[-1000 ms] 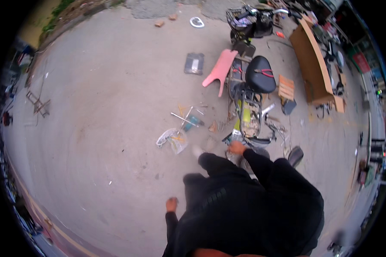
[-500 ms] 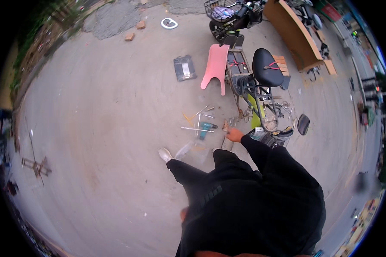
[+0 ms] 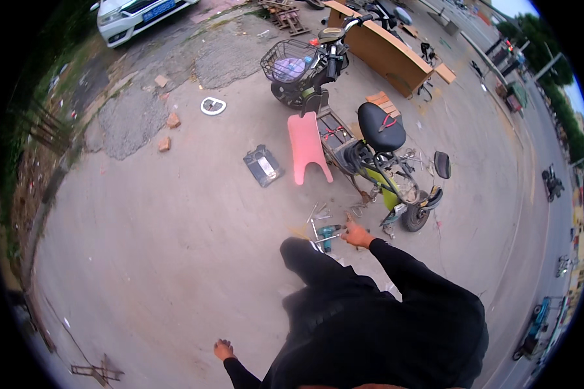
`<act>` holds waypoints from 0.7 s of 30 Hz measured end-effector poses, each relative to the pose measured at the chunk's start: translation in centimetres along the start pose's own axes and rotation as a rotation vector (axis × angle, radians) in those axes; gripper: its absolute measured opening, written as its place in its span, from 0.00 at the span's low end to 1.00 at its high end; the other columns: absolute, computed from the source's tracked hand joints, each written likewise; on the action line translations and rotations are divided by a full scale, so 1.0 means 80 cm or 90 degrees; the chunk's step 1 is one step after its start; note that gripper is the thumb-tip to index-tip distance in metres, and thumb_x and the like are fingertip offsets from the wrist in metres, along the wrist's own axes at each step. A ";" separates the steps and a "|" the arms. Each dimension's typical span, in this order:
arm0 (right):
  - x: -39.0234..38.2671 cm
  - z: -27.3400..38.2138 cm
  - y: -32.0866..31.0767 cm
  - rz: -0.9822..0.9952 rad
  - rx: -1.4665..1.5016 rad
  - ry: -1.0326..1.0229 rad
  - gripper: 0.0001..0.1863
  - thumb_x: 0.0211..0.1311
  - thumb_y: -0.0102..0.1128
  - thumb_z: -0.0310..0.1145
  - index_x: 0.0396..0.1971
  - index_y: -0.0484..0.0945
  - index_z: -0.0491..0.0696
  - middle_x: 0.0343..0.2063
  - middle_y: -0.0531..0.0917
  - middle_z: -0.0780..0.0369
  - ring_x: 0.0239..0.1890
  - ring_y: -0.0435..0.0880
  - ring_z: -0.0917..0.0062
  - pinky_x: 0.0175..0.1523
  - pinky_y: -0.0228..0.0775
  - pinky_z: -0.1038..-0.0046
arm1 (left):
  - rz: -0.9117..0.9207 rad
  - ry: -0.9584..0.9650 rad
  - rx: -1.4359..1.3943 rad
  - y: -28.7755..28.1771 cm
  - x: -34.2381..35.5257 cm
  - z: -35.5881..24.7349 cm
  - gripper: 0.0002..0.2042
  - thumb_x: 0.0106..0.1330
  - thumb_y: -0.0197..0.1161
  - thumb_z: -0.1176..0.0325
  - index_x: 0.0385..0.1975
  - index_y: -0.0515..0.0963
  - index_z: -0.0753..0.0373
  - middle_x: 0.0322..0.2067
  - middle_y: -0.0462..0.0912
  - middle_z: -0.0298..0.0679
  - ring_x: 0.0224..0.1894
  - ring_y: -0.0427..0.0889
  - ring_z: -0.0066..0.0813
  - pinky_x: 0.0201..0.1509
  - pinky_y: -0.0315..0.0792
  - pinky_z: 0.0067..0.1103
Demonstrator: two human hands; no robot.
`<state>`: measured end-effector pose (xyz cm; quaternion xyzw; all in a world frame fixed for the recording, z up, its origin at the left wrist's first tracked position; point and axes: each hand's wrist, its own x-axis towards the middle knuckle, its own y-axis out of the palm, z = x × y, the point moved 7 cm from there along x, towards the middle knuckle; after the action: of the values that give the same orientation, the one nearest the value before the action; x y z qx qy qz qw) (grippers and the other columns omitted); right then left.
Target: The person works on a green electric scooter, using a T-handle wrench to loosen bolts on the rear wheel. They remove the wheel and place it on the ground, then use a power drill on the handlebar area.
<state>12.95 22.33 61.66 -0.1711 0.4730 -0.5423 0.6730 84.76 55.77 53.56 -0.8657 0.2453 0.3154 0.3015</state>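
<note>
My right hand (image 3: 357, 235) reaches out over the ground tools, its fingers closed round a small brownish thing too blurred to name. Just left of it lies a teal cordless drill (image 3: 326, 241), with a long metal wrench (image 3: 315, 229) and several other hand tools around it. Beyond the hand stands a partly stripped electric scooter (image 3: 383, 188) with a bare rear frame. Red-handled pliers (image 3: 388, 123) rest on its black seat (image 3: 377, 133). Low at the left, away from any object, hangs my left hand (image 3: 224, 349), its fingers curled in with nothing seen in them.
A pink floor panel (image 3: 304, 146) leans against the scooter's left side. Near it a black plastic cover (image 3: 263, 166) lies on the concrete. Farther off are a white oval ring (image 3: 213, 106), broken bricks (image 3: 165, 144), a brown wooden board (image 3: 383, 55) and a white car (image 3: 136, 16).
My view has tipped up and shows more ahead, including the car. My left hand has swung out to the left, clear of my body. My right hand stays beside the drill.
</note>
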 end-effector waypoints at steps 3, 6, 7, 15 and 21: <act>0.070 0.015 -0.043 -0.123 0.118 0.088 0.31 0.62 0.62 0.48 0.55 0.70 0.39 0.30 0.84 0.53 0.35 0.84 0.68 0.42 0.75 0.66 | 0.141 0.068 0.187 0.105 0.026 -0.146 0.19 0.71 0.51 0.59 0.54 0.71 0.67 0.43 0.82 0.45 0.41 0.84 0.37 0.37 0.76 0.30; 0.153 0.050 -0.164 -0.388 0.209 0.045 0.32 0.65 0.60 0.48 0.57 0.66 0.37 0.30 0.81 0.56 0.32 0.81 0.74 0.39 0.74 0.71 | 0.261 0.169 0.349 0.218 0.018 -0.245 0.18 0.71 0.52 0.61 0.52 0.73 0.69 0.41 0.83 0.45 0.39 0.85 0.34 0.38 0.76 0.26; 0.186 0.068 -0.214 -0.460 0.202 0.037 0.31 0.66 0.59 0.47 0.56 0.66 0.36 0.31 0.80 0.56 0.32 0.80 0.74 0.39 0.73 0.71 | 0.304 0.216 0.390 0.258 0.026 -0.267 0.17 0.72 0.52 0.62 0.51 0.74 0.70 0.40 0.84 0.45 0.38 0.86 0.33 0.37 0.76 0.25; 0.442 0.157 -0.504 -0.672 0.261 0.131 0.34 0.65 0.55 0.54 0.54 0.68 0.35 0.47 0.77 0.40 0.51 0.78 0.50 0.55 0.68 0.57 | 0.398 0.066 0.478 0.417 -0.003 -0.365 0.18 0.70 0.55 0.61 0.50 0.75 0.70 0.39 0.84 0.44 0.39 0.85 0.33 0.36 0.75 0.23; 0.508 0.218 -0.499 -0.580 0.108 0.388 0.28 0.64 0.55 0.55 0.41 0.72 0.40 0.32 0.83 0.46 0.38 0.83 0.49 0.45 0.72 0.52 | 0.335 0.046 0.499 0.503 0.009 -0.484 0.16 0.70 0.54 0.61 0.49 0.75 0.67 0.42 0.84 0.44 0.39 0.85 0.36 0.36 0.76 0.26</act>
<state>3.20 -32.97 81.62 -0.1386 0.4791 -0.8399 0.2141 75.90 1.34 62.23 -0.6053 0.5674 0.2343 0.5068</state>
